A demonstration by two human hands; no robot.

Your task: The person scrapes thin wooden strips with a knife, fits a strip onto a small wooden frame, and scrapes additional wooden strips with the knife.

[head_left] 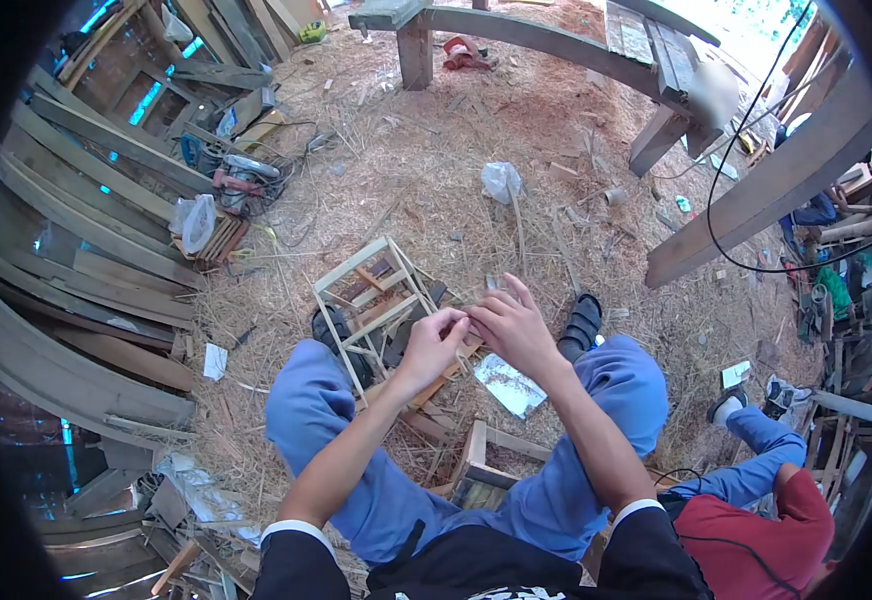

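My left hand is closed in a pinch, its fingertips meeting those of my right hand in front of my knees. The right thumb and index finger are pressed together too, while its other fingers stick out. Whatever lies between the fingertips is too small to make out. Just left of my hands stands a small pale wooden frame with slats, near my left foot. Below the right hand a white sheet lies on the ground. Closer to me, between my legs, is a wooden box-like piece, partly hidden by my thighs.
Planks lean along the left wall. Power tools and a plastic bag lie beside them. A wooden bench stands ahead, and a thick beam slants at right. A person in a red shirt sits close on my right.
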